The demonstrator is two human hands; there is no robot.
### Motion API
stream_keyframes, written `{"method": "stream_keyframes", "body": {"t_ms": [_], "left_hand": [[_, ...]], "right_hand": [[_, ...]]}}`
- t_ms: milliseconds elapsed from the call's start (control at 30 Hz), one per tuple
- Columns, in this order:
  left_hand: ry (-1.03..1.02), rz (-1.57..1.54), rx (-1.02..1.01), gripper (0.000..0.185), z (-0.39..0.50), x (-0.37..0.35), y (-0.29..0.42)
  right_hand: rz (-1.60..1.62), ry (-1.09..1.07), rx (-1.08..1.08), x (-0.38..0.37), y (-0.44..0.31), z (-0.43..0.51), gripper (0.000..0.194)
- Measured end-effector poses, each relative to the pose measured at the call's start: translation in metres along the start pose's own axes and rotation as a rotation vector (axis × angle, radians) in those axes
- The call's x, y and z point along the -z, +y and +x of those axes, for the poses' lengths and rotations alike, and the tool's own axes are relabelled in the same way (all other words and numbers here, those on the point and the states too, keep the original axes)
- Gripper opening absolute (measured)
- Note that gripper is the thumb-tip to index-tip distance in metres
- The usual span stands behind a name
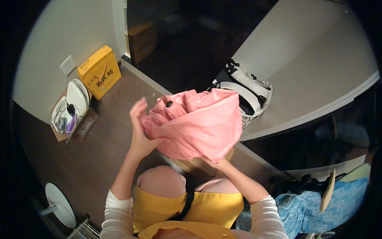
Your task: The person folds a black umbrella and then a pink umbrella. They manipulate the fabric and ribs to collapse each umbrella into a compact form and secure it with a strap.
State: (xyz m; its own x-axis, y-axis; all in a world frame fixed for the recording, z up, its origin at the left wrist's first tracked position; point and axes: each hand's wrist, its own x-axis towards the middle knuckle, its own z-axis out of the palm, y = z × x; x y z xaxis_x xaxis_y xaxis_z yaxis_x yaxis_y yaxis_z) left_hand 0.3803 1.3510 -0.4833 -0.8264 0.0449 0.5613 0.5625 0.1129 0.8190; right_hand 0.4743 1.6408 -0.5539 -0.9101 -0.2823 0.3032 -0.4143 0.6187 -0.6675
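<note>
A bunched piece of pink, slightly shiny fabric (200, 128) with a small black round part on its upper left is held up in front of me, above my knees. My left hand (144, 131) grips its left side, thumb across the front and the other fingers raised behind the edge. My right hand (216, 164) is under the lower right of the fabric, which hides most of its fingers. Part of a cardboard box (191, 165) shows below the fabric.
A yellow box (103, 73) and an open carton (61, 136) with white slippers (78, 95) stand by the left wall. A white and black backpack (249, 89) leans at the right wall. Blue patterned fabric (325, 206) lies lower right; a round white base (61, 204) is lower left.
</note>
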Motion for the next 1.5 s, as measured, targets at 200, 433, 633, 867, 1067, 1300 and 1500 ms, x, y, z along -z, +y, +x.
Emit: {"method": "stream_keyframes", "body": {"t_ms": [200, 433, 633, 867, 1067, 1300, 1500], "left_hand": [[-0.113, 0.079, 0.123, 0.03, -0.031, 0.018, -0.016], [-0.034, 0.138, 0.203, 0.005, -0.009, 0.031, -0.018], [0.281, 0.018, 0.39, 0.024, -0.006, 0.011, -0.04], [0.107, -0.052, 0.706, 0.039, -0.003, -0.022, -0.011], [-0.05, -0.437, 0.747, 0.023, -0.016, -0.003, -0.023], [-0.196, -0.486, 0.771, 0.013, -0.03, 0.005, -0.034], [0.592, -0.229, 0.303, 0.019, -0.002, 0.018, 0.051]], "right_hand": [[0.737, -0.598, -1.214, 0.043, -0.07, 0.031, 0.011], [1.53, -0.707, -1.154, 0.05, -0.052, 0.014, 0.035], [1.394, -0.61, -1.125, 0.039, -0.068, 0.029, 0.038], [1.477, -0.655, -1.044, 0.039, -0.064, 0.033, 0.04], [1.946, -0.541, -0.953, 0.046, -0.06, 0.029, 0.023], [2.122, -0.728, -0.515, 0.04, -0.069, 0.033, 0.019], [1.636, -0.432, -0.795, 0.046, -0.05, 0.013, 0.012]]}}
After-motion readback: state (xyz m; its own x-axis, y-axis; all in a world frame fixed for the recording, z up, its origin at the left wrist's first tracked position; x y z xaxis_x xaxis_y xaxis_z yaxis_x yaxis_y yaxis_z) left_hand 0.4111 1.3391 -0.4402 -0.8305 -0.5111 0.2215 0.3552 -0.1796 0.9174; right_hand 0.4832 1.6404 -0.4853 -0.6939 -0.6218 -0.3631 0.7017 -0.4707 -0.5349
